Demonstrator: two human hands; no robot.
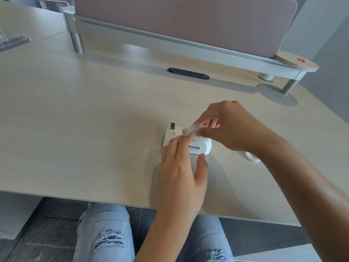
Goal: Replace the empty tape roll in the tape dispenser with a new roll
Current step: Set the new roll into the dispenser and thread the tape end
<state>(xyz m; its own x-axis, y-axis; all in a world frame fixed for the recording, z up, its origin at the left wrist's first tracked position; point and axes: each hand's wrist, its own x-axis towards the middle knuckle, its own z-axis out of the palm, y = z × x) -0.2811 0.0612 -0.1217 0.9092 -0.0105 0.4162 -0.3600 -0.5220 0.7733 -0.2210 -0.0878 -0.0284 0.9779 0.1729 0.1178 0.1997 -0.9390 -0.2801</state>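
Your tape dispenser (pixel 196 146) is a small white plastic unit marked "VIVID" on its near side, standing upright on the desk (pixel 94 120), cutter end pointing away from you. A clear tape roll (pixel 190 129) sits on edge at the dispenser's top cradle, partly hidden. A second, white roll (pixel 252 156) lies flat on the desk, just right of the dispenser and apart from it.

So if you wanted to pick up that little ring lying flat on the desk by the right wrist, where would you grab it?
Probably from above, pinching the ring across its outer edge. It lies flat on the desk with its hole facing up, so only its edge offers a grip.
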